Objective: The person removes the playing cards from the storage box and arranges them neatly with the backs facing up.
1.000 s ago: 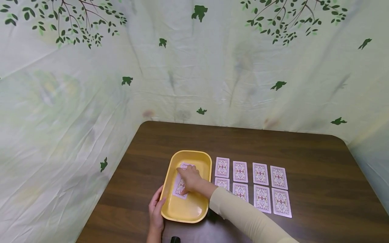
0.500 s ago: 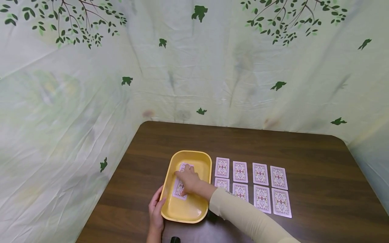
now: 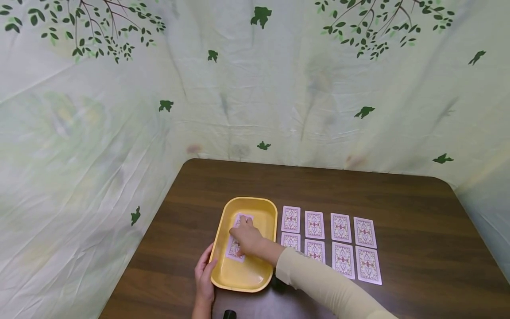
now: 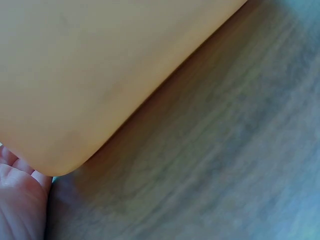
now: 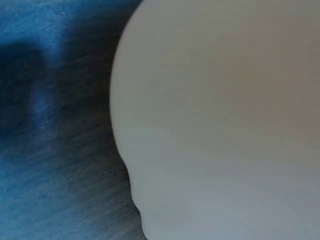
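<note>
Step appears to be positioning the card (image 3: 235, 249), back up in tray (image 3: 255, 275), just L of ctr; next move prob. calls for a clean finger release. R hand (image 3: 248, 238): fingers spread over card, hold can't be confirmed; L hand (image 3: 205, 277): fingers closed on tray's near-left side. Card's long axis runs near-to-far, approx. parallel w/ tray's, far end leaning slightly R.

Tray (image 3: 241, 274), lower centre: looks plastic, smooth, glossy, light glint toward its lower right corner. Table (image 3: 430, 221): wood-grain, low sheen. Cards (image 3: 368, 265), lower right: smooth, paper-like. Backdrop (image 3: 287, 88), upper frame: creased cloth, matt. Sleeve (image 3: 326, 281), bottom: matt fabric.
</note>
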### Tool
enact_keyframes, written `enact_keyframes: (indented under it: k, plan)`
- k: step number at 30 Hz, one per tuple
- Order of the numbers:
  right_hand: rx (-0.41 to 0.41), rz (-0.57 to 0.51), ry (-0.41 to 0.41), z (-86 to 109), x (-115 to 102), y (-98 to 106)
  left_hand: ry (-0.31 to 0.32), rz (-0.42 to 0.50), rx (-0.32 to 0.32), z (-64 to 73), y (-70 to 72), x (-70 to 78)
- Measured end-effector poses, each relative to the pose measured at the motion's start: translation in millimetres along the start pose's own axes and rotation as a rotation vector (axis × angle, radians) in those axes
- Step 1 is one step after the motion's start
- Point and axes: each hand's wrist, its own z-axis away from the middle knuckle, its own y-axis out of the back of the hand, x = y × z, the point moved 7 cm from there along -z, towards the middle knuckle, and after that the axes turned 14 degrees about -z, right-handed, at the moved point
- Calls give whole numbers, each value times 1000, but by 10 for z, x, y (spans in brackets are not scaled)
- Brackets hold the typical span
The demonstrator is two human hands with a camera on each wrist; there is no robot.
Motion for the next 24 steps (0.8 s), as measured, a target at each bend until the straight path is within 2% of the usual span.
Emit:
enact_keyframes:
  k: [7,15,19,24]
  plan:
    - [-7,20,65,44,-7,-30,18,8,-9,5,-19,-4]
    - [48,73,172,54,8,13,24,7,-7,8,-23,-18]
    - [43,55,224,96,-5,134,19,0,-5,8,-23,-15]
    - [41,43,284,173,-33,456,-11,-20,3,0,-11,3]
